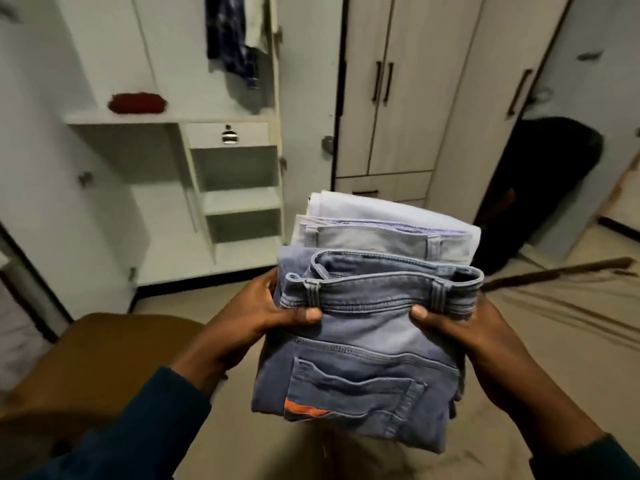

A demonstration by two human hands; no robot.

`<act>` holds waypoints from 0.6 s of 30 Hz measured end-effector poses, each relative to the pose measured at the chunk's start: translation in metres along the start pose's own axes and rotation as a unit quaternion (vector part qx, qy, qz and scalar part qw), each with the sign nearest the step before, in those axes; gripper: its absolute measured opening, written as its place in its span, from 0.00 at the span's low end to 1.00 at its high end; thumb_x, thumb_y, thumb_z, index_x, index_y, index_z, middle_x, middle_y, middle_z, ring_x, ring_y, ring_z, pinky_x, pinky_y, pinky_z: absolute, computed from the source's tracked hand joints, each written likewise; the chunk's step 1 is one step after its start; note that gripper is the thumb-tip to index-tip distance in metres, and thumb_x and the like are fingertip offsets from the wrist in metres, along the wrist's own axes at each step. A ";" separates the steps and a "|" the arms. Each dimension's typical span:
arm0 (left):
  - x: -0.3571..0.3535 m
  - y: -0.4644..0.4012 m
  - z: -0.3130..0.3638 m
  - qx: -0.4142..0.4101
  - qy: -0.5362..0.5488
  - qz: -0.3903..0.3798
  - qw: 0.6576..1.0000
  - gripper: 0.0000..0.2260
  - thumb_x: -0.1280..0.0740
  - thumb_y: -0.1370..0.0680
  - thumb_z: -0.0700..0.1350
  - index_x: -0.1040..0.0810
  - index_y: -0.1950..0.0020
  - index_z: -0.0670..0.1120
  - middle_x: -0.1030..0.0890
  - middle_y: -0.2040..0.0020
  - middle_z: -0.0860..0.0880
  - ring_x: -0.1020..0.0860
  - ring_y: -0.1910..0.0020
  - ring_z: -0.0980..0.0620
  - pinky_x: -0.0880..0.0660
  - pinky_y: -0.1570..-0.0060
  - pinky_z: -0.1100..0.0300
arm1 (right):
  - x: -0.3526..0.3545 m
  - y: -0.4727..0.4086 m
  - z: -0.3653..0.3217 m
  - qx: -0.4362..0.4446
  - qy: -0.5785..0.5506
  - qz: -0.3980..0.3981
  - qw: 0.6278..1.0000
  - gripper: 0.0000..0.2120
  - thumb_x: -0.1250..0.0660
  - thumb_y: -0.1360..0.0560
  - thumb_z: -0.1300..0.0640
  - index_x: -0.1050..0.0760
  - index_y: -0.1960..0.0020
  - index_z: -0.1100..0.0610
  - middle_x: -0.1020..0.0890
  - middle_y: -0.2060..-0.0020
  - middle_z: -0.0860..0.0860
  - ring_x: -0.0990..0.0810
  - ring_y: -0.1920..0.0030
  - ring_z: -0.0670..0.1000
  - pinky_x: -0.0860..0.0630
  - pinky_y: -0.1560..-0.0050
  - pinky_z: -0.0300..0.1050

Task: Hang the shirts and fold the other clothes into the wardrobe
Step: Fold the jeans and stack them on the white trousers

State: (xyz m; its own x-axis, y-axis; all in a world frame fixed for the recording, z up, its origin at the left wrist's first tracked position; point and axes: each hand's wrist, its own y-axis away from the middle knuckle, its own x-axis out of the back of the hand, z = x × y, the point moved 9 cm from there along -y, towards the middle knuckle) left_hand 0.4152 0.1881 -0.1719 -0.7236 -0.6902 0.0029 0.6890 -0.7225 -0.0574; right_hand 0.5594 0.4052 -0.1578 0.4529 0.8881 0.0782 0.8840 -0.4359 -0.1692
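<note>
I carry a stack of folded clothes in front of me. Blue-grey folded jeans [363, 344] with an orange tag lie on top nearest me, and paler folded trousers [388, 226] lie beyond them. My left hand [263, 317] grips the stack's left side with the thumb on the jeans. On the right side my right hand [460, 327] grips it the same way. The open white wardrobe [166, 119] stands ahead on the left. A dark blue patterned shirt [232, 43] hangs inside it, and a red folded cloth [136, 102] lies on its shelf.
Small bare shelves [242, 199] and a drawer [227, 135] sit in the wardrobe's lower middle. A beige closed wardrobe [391, 91] stands ahead right, with a dark doorway [533, 195] beyond. A brown pillow [114, 355] lies lower left on the bed with a beige sheet [571, 323].
</note>
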 end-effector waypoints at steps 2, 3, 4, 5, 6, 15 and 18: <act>0.046 -0.013 0.004 -0.005 -0.007 0.035 0.999 0.34 0.20 0.39 0.46 0.24 0.33 0.44 0.16 0.40 0.47 0.18 0.40 0.46 0.20 0.43 0.56 | -0.037 -0.045 -0.002 0.005 0.001 -0.038 0.999 0.29 0.20 0.34 0.58 0.24 0.35 0.53 0.16 0.42 0.48 0.17 0.41 0.50 0.23 0.40 0.51; 0.066 -0.019 0.006 -0.004 -0.012 0.051 0.999 0.35 0.20 0.39 0.47 0.24 0.33 0.44 0.16 0.40 0.47 0.18 0.40 0.46 0.20 0.42 0.56 | -0.054 -0.065 -0.002 0.005 -0.001 -0.051 0.999 0.28 0.22 0.33 0.58 0.24 0.35 0.53 0.16 0.42 0.48 0.17 0.41 0.50 0.23 0.40 0.50; 0.092 -0.029 0.008 -0.005 -0.015 0.068 0.998 0.35 0.20 0.39 0.47 0.24 0.33 0.44 0.16 0.40 0.47 0.18 0.41 0.46 0.21 0.42 0.55 | -0.073 -0.092 -0.001 0.004 -0.006 -0.065 0.998 0.27 0.23 0.33 0.58 0.24 0.35 0.53 0.16 0.42 0.48 0.17 0.41 0.50 0.22 0.40 0.49; 0.113 -0.037 0.010 -0.007 -0.021 0.080 0.997 0.36 0.20 0.39 0.48 0.24 0.33 0.45 0.16 0.40 0.47 0.18 0.41 0.46 0.21 0.41 0.54 | -0.090 -0.113 -0.001 0.002 -0.012 -0.076 0.997 0.27 0.23 0.32 0.59 0.24 0.35 0.53 0.15 0.43 0.48 0.17 0.42 0.50 0.20 0.42 0.47; 0.130 -0.044 0.013 -0.006 -0.024 0.088 0.996 0.36 0.20 0.39 0.48 0.24 0.33 0.45 0.16 0.40 0.47 0.18 0.41 0.46 0.21 0.41 0.53 | -0.104 -0.130 -0.002 0.002 -0.015 -0.085 0.996 0.27 0.23 0.32 0.59 0.24 0.34 0.53 0.15 0.43 0.48 0.17 0.42 0.50 0.20 0.43 0.44; 0.270 -0.143 0.030 -0.012 -0.022 0.154 0.988 0.35 0.19 0.40 0.49 0.23 0.35 0.44 0.16 0.41 0.46 0.17 0.42 0.46 0.20 0.47 0.57 | -0.201 -0.291 -0.003 -0.002 -0.044 -0.120 0.992 0.29 0.20 0.34 0.62 0.24 0.36 0.51 0.14 0.46 0.47 0.15 0.46 0.47 0.19 0.50 0.37; 0.304 -0.187 0.036 -0.018 -0.014 0.164 0.986 0.32 0.21 0.40 0.48 0.22 0.36 0.44 0.15 0.43 0.46 0.16 0.44 0.46 0.20 0.50 0.60 | -0.224 -0.353 -0.002 0.002 -0.049 -0.139 0.989 0.29 0.23 0.37 0.55 0.23 0.36 0.49 0.15 0.45 0.45 0.16 0.45 0.47 0.19 0.51 0.40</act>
State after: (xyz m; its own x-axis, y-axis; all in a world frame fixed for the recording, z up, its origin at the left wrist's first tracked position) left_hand 0.0678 0.1116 -0.1239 -0.4605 -0.8876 0.0066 0.8834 -0.4590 -0.0945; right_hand 0.1460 0.3598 -0.1141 0.1788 0.9835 0.0271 0.9722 -0.1724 -0.1582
